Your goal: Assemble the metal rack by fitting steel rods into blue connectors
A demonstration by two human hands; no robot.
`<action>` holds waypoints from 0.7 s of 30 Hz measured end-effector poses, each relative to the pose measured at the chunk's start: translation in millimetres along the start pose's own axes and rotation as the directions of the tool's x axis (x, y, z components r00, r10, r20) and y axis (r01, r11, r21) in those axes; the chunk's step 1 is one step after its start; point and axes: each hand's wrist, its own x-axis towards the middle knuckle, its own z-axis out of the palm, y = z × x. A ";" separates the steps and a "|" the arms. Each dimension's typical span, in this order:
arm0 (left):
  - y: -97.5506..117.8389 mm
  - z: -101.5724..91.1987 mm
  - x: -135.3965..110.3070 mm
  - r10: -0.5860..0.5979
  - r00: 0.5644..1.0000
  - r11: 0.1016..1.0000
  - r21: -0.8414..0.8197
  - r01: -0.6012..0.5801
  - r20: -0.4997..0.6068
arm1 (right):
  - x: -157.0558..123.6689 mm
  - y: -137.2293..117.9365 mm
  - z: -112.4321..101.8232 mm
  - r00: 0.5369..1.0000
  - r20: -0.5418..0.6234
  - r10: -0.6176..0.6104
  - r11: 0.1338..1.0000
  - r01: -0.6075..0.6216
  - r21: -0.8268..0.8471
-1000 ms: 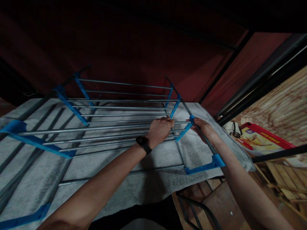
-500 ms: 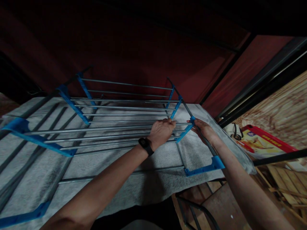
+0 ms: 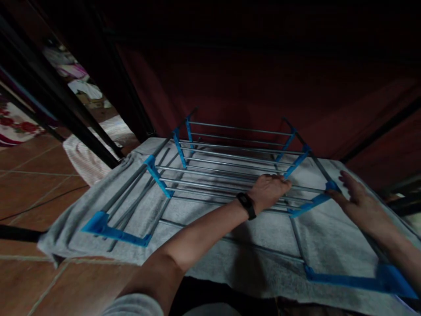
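Observation:
A folding drying rack [image 3: 230, 171] with grey metal rods and blue plastic brackets stands over a grey towel [image 3: 210, 245] spread beneath it. My left hand [image 3: 270, 189], with a black watch on the wrist, is curled over one of the rack's middle rods. Off to the right, my right hand [image 3: 357, 205] lies with its fingers stretched out, next to a blue bracket [image 3: 312, 202] at the rack's right side, holding nothing.
Terracotta floor tiles [image 3: 36, 184] lie to the left. A dark post [image 3: 66, 109] runs diagonally at upper left, with a striped cloth [image 3: 85, 158] at its foot. A dark red wall [image 3: 263, 87] stands behind the rack.
The view has swung left, so the whole rack and the tiled floor show. My right hand has let go of the blue bracket and opened. My left hand stays on the rod.

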 end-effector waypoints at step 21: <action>-118.6 -164.8 -165.1 -0.567 0.784 0.808 0.012 0.588 -0.251 | 19.6 -81.0 49.1 0.751 0.418 -0.511 0.818 0.575 -0.034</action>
